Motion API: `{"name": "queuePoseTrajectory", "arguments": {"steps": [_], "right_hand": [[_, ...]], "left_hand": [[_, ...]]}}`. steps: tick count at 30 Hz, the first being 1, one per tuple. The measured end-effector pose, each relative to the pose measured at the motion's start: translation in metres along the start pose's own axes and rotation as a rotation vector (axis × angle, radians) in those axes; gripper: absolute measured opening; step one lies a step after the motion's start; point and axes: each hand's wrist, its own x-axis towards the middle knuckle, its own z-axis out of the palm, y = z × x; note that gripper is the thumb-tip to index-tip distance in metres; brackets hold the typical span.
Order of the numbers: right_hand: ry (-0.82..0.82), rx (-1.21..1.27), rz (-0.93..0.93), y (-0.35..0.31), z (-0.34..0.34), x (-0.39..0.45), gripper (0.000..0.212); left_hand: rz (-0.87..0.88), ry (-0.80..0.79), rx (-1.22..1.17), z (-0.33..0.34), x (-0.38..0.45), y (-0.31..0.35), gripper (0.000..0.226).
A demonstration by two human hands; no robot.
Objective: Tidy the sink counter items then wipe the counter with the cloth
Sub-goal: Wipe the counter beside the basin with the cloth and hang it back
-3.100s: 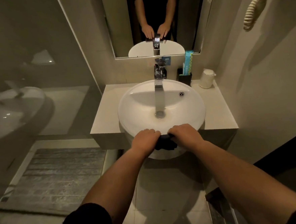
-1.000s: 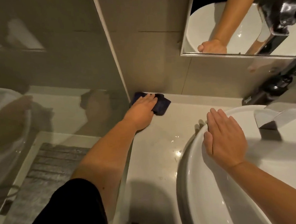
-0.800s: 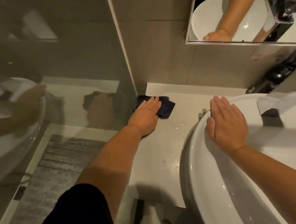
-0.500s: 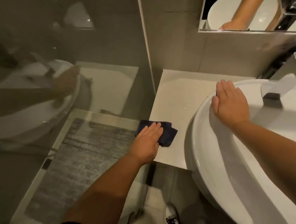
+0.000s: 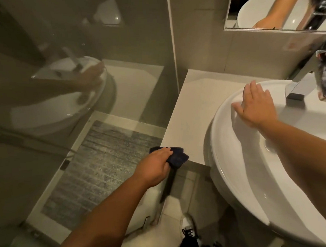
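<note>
Cloth: dark blue cloth [image 5: 177, 158], bunched, sitting at the front left corner of the desk [image 5: 194, 109], part of it hanging over the front edge.
Left hand: left hand [image 5: 154, 167] is curled over the near side of the cloth, fingers closed down on it and thumb tucked under, so the cloth is gripped and not merely pressed flat.
Right hand: right hand [image 5: 255, 105] lies open and flat, palm down, on the left rim of the white basin [image 5: 236, 168]; fingers are straight and close together, thumb spread to the left; it holds nothing.
Desk: pale stone surface between the glass panel [image 5: 79, 90] and the basin, bare along the strip that shows, with the cloth at its near end.
Basin: round, white, standing proud of the desk and overhanging its front edge; the drain shows just beyond the right forearm.
Tap: chrome tap [image 5: 300, 86] reaches over the basin from the back right, close to the right hand's fingertips but apart from them.
Mirror: mirror [image 5: 277, 5] at top right reflects the basin and an arm.
Floor: grey mat [image 5: 101, 170] seen through the glass; a shoe [image 5: 187, 227] on the tiles below the desk.
Glass panel: faint reflections of the basin and a hand.
</note>
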Motion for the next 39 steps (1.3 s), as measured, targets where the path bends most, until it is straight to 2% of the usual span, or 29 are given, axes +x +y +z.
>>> {"name": "queuePoseTrajectory", "arguments": {"steps": [2,5,6,8,12,16,21,24,28,32,39], "right_hand": [[-0.011,0.002,0.003,-0.001,-0.004,-0.002,0.078],[-0.02,-0.012,0.006,-0.001,-0.004,-0.002,0.08],[-0.021,-0.013,0.007,-0.001,-0.003,-0.001,0.081],[-0.017,-0.02,0.013,-0.001,-0.002,0.001,0.08],[0.0,-0.052,0.016,0.002,0.004,0.005,0.074],[0.009,-0.058,0.096,0.004,0.015,0.006,0.088],[0.057,-0.096,0.142,0.005,0.024,0.007,0.094],[0.083,-0.115,0.143,0.007,0.029,0.008,0.091],[0.105,-0.107,0.135,0.008,0.033,0.009,0.092],[0.137,-0.103,0.131,0.008,0.034,0.009,0.091],[0.161,-0.092,0.117,0.008,0.031,0.006,0.082]], "left_hand": [[-0.144,0.006,-0.261,-0.013,0.003,0.003,0.035],[-0.439,0.059,-0.806,-0.042,0.026,0.016,0.025],[-0.493,0.09,-0.924,-0.05,0.04,0.016,0.025],[-0.534,0.163,-1.003,-0.068,0.071,0.021,0.023],[-0.383,0.239,-0.875,-0.099,0.151,0.046,0.026],[-0.185,0.304,-0.505,-0.104,0.237,0.067,0.028],[0.035,0.096,-0.038,-0.076,0.328,0.067,0.034],[0.136,-0.005,0.098,-0.059,0.357,0.071,0.034],[0.293,-0.008,0.253,-0.033,0.362,0.064,0.045],[0.401,0.011,0.208,-0.022,0.346,0.049,0.045],[0.369,-0.003,0.13,-0.004,0.249,0.038,0.052]]}}
